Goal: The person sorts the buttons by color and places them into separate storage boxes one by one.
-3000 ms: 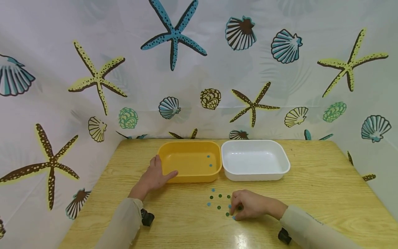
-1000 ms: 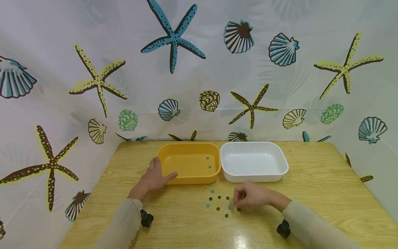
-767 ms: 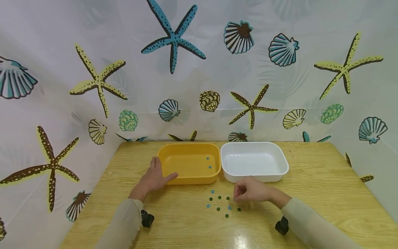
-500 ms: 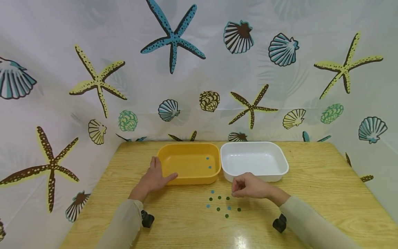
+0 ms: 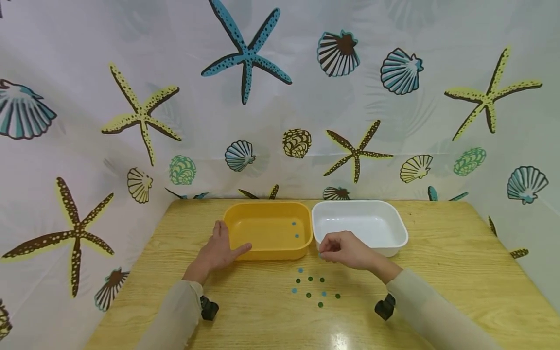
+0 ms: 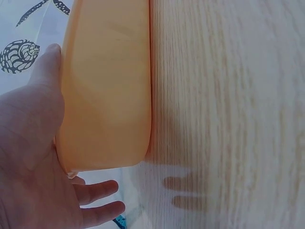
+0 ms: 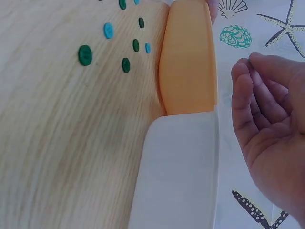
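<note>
Pinching what looks like a small blue disc [image 5: 320, 255] in my right hand [image 5: 347, 251] by the white tub [image 5: 362, 222]'s front-left corner, I'd guess light, stiff, slippery, best edge-held; left hand [image 5: 215, 251] rests straight-fingered against the yellow tub [image 5: 262, 234].

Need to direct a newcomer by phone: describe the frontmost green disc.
On the wooden table, find the yellow tray and white tray side by side. In front of them lies a scatter of small discs, blue and green. Yours is the frontmost: a green disc, with every other disc set farther back.

Left hand [image 6: 35, 138] against orange tray [image 6: 107, 86]
</note>
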### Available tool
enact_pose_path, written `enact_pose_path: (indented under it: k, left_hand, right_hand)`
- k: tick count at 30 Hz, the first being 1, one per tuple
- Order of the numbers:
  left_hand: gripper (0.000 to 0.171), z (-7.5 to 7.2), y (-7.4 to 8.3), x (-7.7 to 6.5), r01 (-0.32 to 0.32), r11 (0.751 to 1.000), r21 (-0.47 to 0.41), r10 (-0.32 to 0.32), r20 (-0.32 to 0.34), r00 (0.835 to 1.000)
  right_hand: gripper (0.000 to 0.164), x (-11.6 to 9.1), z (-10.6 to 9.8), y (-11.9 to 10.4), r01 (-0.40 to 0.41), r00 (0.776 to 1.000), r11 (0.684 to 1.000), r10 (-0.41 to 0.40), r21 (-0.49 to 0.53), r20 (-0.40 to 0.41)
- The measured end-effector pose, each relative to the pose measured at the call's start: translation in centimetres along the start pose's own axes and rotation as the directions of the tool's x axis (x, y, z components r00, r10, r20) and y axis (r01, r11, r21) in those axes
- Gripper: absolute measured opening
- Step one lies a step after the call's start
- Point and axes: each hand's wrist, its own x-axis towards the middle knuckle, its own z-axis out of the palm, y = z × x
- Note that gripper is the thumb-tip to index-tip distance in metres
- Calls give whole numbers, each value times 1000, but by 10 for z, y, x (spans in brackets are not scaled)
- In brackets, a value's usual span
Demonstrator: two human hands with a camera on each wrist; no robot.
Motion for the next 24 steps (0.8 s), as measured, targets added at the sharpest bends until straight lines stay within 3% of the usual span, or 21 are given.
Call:
enact_pose_path:
  k: [24]
  left_hand:
    - [121,1,0,1,3,1000,-3,-3,3,1000]
  right_hand:
    - [6,56,2,-12,-65,995,997,62,-35,-79]
